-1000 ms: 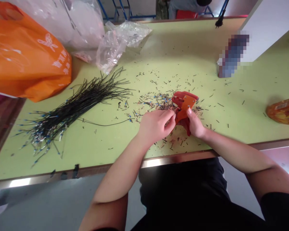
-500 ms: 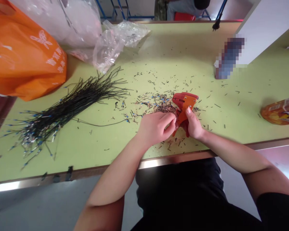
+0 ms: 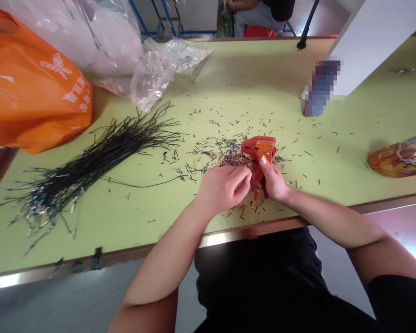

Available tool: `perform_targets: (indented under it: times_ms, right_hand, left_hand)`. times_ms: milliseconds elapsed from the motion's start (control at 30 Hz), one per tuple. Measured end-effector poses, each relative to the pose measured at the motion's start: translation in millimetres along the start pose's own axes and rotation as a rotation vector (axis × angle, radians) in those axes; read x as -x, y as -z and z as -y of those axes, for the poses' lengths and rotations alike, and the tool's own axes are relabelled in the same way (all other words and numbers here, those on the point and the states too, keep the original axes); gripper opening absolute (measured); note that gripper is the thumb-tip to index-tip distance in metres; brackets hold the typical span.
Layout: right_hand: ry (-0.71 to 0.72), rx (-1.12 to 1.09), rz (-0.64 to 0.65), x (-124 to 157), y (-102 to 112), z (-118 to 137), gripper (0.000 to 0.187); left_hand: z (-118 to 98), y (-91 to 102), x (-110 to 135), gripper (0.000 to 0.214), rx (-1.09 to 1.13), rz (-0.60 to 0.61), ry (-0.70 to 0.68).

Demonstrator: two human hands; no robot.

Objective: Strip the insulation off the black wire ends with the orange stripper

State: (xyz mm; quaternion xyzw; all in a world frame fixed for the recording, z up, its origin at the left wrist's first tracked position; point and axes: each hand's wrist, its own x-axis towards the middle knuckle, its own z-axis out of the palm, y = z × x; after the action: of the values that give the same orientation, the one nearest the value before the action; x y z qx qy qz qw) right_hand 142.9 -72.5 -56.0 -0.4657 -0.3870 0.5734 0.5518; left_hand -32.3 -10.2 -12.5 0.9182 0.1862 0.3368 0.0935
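Observation:
My right hand (image 3: 273, 181) is wrapped round the handles of an orange-red wire stripper (image 3: 258, 151), its head pointing away from me. My left hand (image 3: 223, 186) is closed in a pinch right beside the tool's jaws; a thin black wire (image 3: 142, 185) runs from it leftwards across the table. A pile of small cut wire bits and blue ferrules (image 3: 225, 155) lies just beyond both hands. A big bundle of black wires with blue tips (image 3: 90, 162) lies to the left on the green table (image 3: 263, 88).
An orange plastic bag (image 3: 31, 101) and clear plastic bags (image 3: 159, 64) stand at the back left. A white box (image 3: 370, 41) with a blurred object (image 3: 319, 88) is at the back right, an orange packet (image 3: 402, 157) at the right edge. Another person sits beyond the table.
Both hands with the stripper stay together; the tool's handles look squeezed closer now. The camera has tipped slightly, shifting the scene a little.

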Motion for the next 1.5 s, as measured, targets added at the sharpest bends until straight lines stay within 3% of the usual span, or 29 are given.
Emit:
perform_targets:
  times_ms: [167, 367, 700, 933, 1267, 1500]
  right_hand:
    - [-0.002, -0.091, 0.069, -3, 2, 8, 0.064]
    - [-0.158, -0.243, 0.339, -5, 15, 29, 0.076]
    - [-0.224, -0.209, 0.544, 1, 21, 21, 0.074]
    - [-0.230, -0.206, 0.498, -1, 20, 20, 0.073]
    - [-0.239, -0.097, 0.294, 4, 3, 17, 0.069]
    - [-0.195, -0.116, 0.204, 5, -4, 9, 0.067]
  left_hand:
    - [5, 4.0, 1, 0.023, 0.043, 0.010, 0.061]
    - [23, 9.1, 2, 0.030, 0.189, -0.121, 0.309]
    - [34, 1.0, 2, 0.032, 0.112, -0.041, 0.336]
    - [39, 1.4, 6, 0.031, 0.007, 0.073, 0.303]
    - [36, 2.4, 5, 0.035, -0.056, 0.108, 0.321]
    - [27, -2.8, 4, 0.030, 0.022, 0.083, 0.425]
